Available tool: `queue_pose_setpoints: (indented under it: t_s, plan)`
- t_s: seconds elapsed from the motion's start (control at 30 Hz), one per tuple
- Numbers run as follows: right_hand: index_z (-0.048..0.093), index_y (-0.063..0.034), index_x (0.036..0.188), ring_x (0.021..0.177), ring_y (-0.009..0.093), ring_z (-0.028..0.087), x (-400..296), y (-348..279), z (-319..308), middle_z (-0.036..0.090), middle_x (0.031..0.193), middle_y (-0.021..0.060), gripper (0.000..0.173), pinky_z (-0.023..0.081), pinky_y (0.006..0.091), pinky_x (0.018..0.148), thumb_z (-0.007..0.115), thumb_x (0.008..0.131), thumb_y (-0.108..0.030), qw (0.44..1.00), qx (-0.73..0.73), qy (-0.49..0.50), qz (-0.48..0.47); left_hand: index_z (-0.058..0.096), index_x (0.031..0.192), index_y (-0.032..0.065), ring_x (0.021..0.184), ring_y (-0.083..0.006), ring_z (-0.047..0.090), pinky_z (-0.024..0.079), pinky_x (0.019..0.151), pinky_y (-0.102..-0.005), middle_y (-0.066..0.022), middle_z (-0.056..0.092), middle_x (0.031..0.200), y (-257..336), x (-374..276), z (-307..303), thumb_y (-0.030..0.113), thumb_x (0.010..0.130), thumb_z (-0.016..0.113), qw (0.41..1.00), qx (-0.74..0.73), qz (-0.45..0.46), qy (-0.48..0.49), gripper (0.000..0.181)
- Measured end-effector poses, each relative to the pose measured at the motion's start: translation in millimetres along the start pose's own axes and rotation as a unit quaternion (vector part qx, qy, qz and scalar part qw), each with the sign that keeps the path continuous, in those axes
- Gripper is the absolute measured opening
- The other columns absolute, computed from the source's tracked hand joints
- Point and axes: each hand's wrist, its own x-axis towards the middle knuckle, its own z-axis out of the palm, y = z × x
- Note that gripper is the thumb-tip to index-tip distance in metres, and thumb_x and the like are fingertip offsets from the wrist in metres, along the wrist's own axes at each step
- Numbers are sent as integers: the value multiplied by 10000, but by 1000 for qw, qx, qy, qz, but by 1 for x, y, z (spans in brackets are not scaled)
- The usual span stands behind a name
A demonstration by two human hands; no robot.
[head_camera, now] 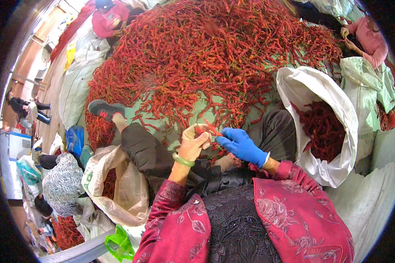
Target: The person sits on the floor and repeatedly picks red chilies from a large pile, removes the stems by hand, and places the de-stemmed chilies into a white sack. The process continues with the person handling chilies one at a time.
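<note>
My left hand (193, 140), bare with a jade-green bangle at the wrist, is closed around red chili peppers. My right hand (242, 144) wears a blue glove, its fingertips pinching the end of a red chili pepper (214, 128) that lies between both hands. Just beyond them spreads a large heap of red chili peppers (197, 59) with green stems, on a pale green sheet (161, 123). On my right a white woven sack (347, 138) stands wide with dark red peppers (324, 128) inside. To my left, a beige woven sack (131, 187) also holds some peppers.
Other people sit around the heap: one at upper left (108, 19), one at upper right (368, 39), one in a patterned top (62, 184) at left. Full white sacks (80, 82) line the left side. A green plastic bag (120, 243) hangs by a metal rail (79, 250).
</note>
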Motion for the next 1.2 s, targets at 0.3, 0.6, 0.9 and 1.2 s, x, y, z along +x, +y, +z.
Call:
queue_pose_setpoints:
  t_s: [0.3,0.6,0.9,1.2]
  plan:
    - [629,-84,962,710,278,613,5,-14,-5,611,806,138,265,481,363,644,543,878,-320,997,-38,-66,-3,614,895,24,533,-59,479,377,453,-187,-26,604,749,7,-8,4,164,880,603,976,215,-12,26,142]
    - [626,-25,884,686,137,546,18,-11,15,589,750,59,179,459,287,628,660,810,-184,997,49,53,-32,600,1039,20,837,-172,584,473,748,-331,-125,641,901,-48,9,-21,36,774,525,918,378,-74,-96,276]
    - [592,-21,826,671,62,512,10,4,22,575,747,-1,92,436,224,608,610,840,-111,984,171,50,20,532,932,-50,721,-266,579,445,665,-392,-207,566,743,-21,-12,2,95,767,519,876,472,38,-94,220]
    - [573,-41,831,778,170,571,10,1,17,611,855,68,90,461,301,690,644,775,-39,993,3,48,-105,540,861,-48,738,-269,577,439,673,-394,-193,564,736,-51,-4,-17,42,720,492,858,499,70,-97,174]
